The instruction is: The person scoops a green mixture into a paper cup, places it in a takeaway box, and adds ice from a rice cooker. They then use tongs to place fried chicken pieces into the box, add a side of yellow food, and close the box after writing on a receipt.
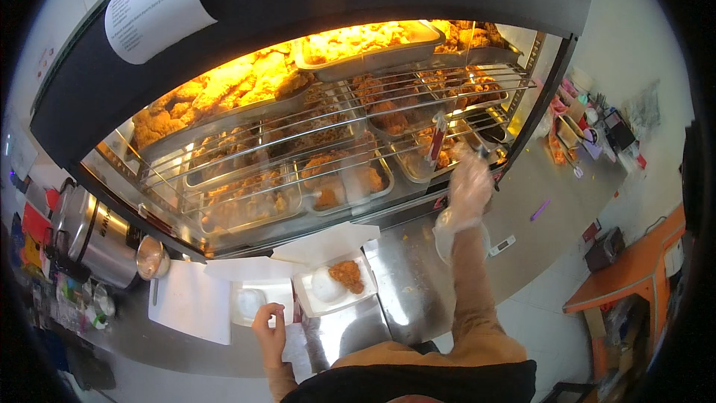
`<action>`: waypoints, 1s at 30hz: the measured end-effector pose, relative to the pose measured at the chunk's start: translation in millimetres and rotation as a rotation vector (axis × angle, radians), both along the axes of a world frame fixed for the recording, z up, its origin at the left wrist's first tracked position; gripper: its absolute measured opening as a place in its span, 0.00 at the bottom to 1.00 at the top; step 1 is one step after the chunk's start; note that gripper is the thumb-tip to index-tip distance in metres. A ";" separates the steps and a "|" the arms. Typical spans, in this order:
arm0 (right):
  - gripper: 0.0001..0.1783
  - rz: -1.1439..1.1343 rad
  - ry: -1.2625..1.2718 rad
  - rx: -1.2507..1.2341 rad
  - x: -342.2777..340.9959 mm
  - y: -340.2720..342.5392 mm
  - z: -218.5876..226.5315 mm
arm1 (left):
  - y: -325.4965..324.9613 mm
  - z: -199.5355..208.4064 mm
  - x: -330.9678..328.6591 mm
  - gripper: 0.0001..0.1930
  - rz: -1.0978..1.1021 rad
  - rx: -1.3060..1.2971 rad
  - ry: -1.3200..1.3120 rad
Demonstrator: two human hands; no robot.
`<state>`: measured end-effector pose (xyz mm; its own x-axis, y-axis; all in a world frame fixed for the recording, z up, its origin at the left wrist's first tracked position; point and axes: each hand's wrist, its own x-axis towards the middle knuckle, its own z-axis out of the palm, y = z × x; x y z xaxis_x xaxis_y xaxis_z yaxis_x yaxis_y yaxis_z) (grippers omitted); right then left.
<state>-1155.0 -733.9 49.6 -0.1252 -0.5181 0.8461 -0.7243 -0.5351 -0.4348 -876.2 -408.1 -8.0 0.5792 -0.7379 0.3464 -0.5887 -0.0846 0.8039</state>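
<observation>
My right hand (470,183), in a clear plastic glove, reaches to the lower right of a heated display cabinet, beside metal trays of fried pieces. Its fingers are blurred, so I cannot tell whether they grip anything. Bare and with curled fingers, my left hand (270,332) is at the near edge of a white takeaway box (237,312). Nothing shows in it. A mound of white rice (250,301) lies in that box. Beside it, another open box (312,309) holds rice (327,285) and a piece of fried chicken (347,276).
Large trays of fried chicken (224,89) fill the cabinet's upper shelf, above a wire rack (261,151). A large metal pot (104,235) and a metal bowl (153,257) stand left. Right of my arm are a small white device (502,245) and a purple pen-like stick (541,210).
</observation>
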 end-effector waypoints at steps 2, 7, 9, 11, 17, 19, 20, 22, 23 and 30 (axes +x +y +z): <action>0.12 0.110 -0.050 0.071 -8.4 -38.6 49.3 | -3.2 3.2 -0.2 0.03 -0.014 0.004 -0.005; 0.17 0.568 0.129 0.095 -40.2 -214.0 28.2 | -47.4 4.7 -37.0 0.06 -0.273 0.025 0.518; 0.17 0.440 0.346 0.408 13.0 -216.3 51.1 | -78.0 47.8 -69.6 0.09 -0.700 -0.087 0.203; 0.17 0.243 0.597 0.693 33.1 -206.2 66.1 | -109.7 88.9 -120.5 0.14 -0.933 -0.085 -0.082; 0.16 0.110 0.768 0.830 25.5 -190.1 68.5 | -149.4 142.1 -203.7 0.09 -1.089 -0.189 -0.024; 0.16 0.089 0.783 0.859 21.2 -187.2 66.0 | -153.1 132.3 -201.1 0.10 -1.444 -0.163 0.225; 0.15 0.076 0.791 0.869 17.1 -187.1 67.6 | -152.2 128.3 -199.4 0.11 -1.619 -0.147 0.354; 0.15 0.069 0.795 0.876 18.2 -185.2 72.4 | -139.0 134.1 -191.4 0.14 -1.939 0.054 0.562; 0.15 0.068 0.794 0.896 13.9 -181.8 69.4 | -134.0 133.7 -189.6 0.15 -2.092 0.175 0.687; 0.14 0.085 0.765 0.918 13.1 -178.7 67.4 | -131.7 115.9 -187.8 0.16 -1.857 0.161 0.966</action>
